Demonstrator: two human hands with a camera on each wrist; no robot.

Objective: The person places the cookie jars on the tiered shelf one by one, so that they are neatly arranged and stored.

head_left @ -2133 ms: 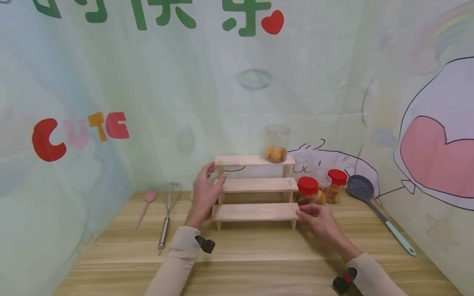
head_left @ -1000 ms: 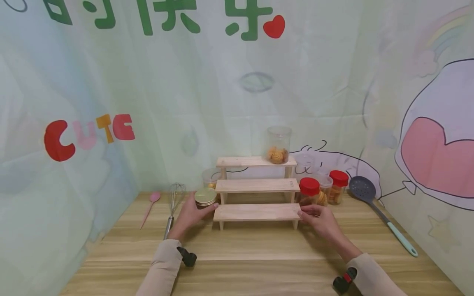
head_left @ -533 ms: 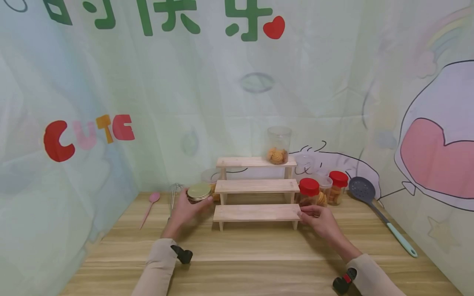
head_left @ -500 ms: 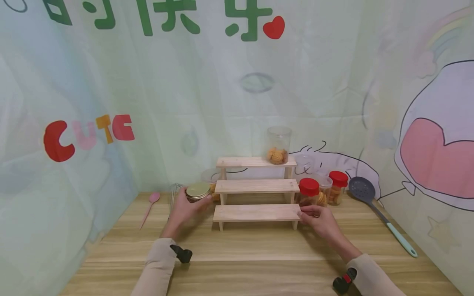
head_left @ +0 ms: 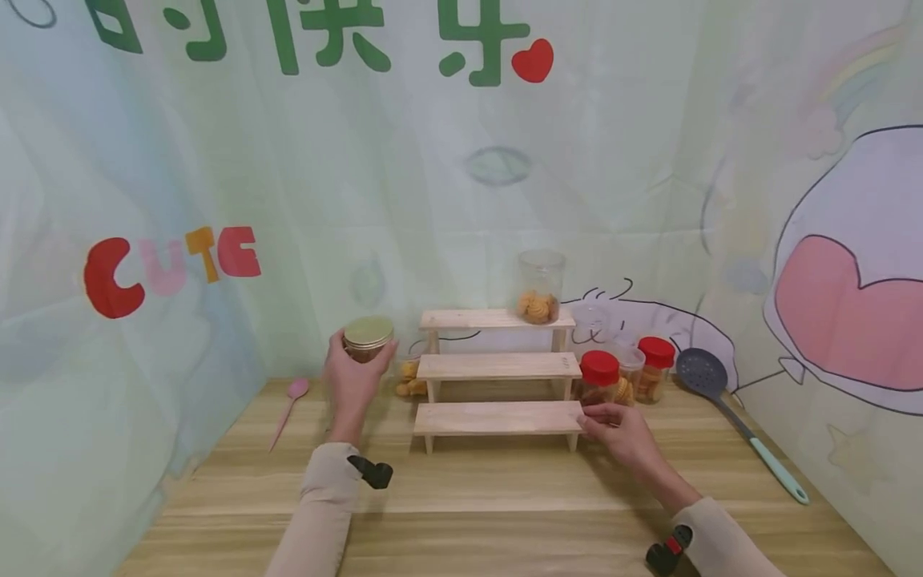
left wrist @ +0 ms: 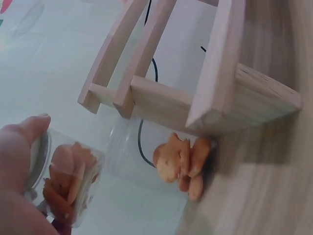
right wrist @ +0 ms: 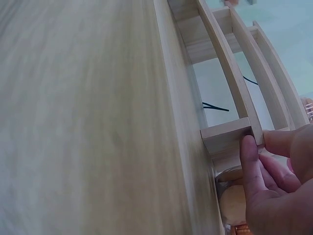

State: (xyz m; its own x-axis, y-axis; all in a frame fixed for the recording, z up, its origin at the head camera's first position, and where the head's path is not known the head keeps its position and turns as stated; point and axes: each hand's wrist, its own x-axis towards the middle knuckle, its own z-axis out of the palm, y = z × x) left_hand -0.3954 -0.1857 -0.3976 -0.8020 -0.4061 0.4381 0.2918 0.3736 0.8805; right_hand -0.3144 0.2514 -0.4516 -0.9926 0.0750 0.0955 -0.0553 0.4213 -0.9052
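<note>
My left hand (head_left: 351, 393) grips a clear jar (left wrist: 73, 181) by its gold lid (head_left: 368, 331), to the left of a three-step wooden rack (head_left: 497, 367). Brown cookies fill the jar, which hangs above the table with air between it and the rack. At the rack's right end, my right hand (head_left: 626, 437) pinches the edge of the lowest step between thumb and fingers; the right wrist view shows this grip closely. On the top step stands a clear jar (head_left: 539, 298) with golden cookies at its bottom.
Behind the rack's left end is another clear jar with cookies (left wrist: 178, 166). Red-lidded jars (head_left: 600, 367) and a clear-lidded jar (head_left: 629, 361) cluster at the right. A slotted spoon (head_left: 703, 373) lies far right, a pink spoon (head_left: 288, 409) far left.
My left hand has gone from the rack's left side to the gold-lidded jar, gripped it, drawn it left and raised it. My right hand keeps its place on the lowest step.
</note>
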